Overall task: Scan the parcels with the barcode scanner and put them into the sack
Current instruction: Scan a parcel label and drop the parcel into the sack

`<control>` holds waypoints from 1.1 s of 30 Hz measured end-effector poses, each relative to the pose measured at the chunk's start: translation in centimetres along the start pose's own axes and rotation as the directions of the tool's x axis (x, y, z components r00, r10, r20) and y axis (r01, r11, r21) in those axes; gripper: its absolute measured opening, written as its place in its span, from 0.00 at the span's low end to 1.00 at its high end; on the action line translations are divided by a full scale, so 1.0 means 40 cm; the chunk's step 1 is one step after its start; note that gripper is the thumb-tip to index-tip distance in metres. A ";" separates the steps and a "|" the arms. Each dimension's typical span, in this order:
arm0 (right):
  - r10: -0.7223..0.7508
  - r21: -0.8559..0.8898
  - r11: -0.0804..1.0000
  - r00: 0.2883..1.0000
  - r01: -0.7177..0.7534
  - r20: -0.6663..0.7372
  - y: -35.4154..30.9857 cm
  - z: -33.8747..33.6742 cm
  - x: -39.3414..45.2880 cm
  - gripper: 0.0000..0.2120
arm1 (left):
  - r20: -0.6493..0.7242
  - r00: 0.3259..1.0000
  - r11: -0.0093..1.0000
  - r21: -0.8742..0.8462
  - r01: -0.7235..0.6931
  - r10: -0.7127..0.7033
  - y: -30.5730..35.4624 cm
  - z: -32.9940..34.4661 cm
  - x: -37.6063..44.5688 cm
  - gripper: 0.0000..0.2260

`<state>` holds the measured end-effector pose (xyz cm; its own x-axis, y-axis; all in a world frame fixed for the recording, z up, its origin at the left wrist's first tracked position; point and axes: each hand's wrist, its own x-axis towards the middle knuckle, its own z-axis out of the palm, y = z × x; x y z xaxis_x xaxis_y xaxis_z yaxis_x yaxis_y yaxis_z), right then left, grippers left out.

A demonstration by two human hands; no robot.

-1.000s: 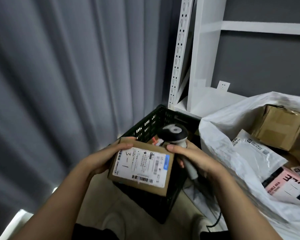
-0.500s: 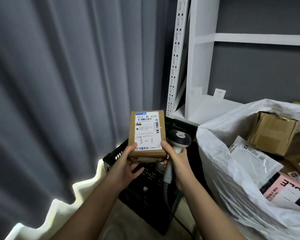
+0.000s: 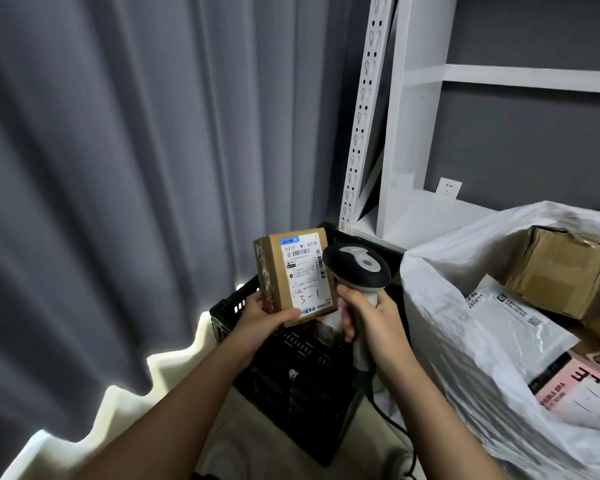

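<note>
A small brown cardboard parcel (image 3: 293, 271) with a white label marked "3-1" stands upright above the black crate (image 3: 291, 372). My left hand (image 3: 262, 315) grips its lower end, thumb across the front. My right hand (image 3: 369, 322) grips the handle of the barcode scanner (image 3: 359, 268), whose dark head sits just right of the parcel's label. The white sack (image 3: 444, 327) lies open at the right, holding a brown box (image 3: 561, 275), a white mailer (image 3: 510, 313) and a pink parcel (image 3: 582, 389).
A white metal shelf rack (image 3: 392, 140) rises behind the crate against a grey wall. Grey curtains (image 3: 136, 168) fill the left side. The scanner's black cable (image 3: 388, 420) trails down to the floor beside the crate.
The parcel went from lying flat and low to upright and raised. The scanner head has risen to the label's right edge, and my right fingers have left the parcel.
</note>
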<state>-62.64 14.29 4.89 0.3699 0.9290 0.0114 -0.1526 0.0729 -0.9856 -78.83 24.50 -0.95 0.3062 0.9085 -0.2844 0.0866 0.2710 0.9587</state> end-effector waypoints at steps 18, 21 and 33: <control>0.078 -0.040 0.997 0.981 -0.072 0.179 -0.026 -0.040 -0.046 0.18 | -0.153 0.987 0.988 -0.144 -0.062 0.039 0.018 0.018 0.063 0.40; 0.081 -0.061 0.996 0.981 -0.071 0.178 -0.027 -0.045 -0.048 0.15 | -0.147 0.988 0.990 -0.130 -0.056 0.037 0.016 0.013 0.068 0.39; 0.061 0.037 0.997 0.996 -0.064 0.072 -0.064 -0.062 -0.057 0.12 | -0.169 0.981 0.987 -0.107 -0.119 0.100 0.049 0.056 0.029 0.34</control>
<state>-60.81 11.09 6.98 0.2927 0.9555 -0.0367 -0.2100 0.0268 -0.9773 -76.16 25.37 0.61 0.1486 0.9717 -0.1837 -0.0528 0.1933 0.9797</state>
